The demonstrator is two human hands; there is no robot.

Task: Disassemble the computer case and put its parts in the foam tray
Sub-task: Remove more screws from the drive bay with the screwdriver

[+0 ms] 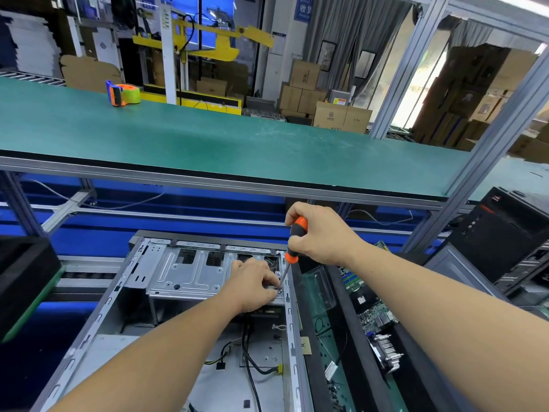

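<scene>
A warehouse workbench is stretching across the room, its green shelf point(208, 135) running overhead above a lower work level. Down there the open case point(184, 292) is lying on its side, straight in front of the person. The right hand point(320, 233) is clenching the orange-and-black screwdriver point(292, 242) from above, its shaft angling down to a screw on the drive cage point(190, 272) near the case's right wall. The left hand point(255, 283) is curling its fingertips right around that tip; whether it is pinching the screw I cannot tell. Just right of the case, the foam tray point(344, 322) is holding a motherboard point(368, 310) and a heatsink point(386, 352). Beyond it a black tower point(505, 233) is standing. A tape dispenser point(123, 95) is sitting on the shelf.
</scene>
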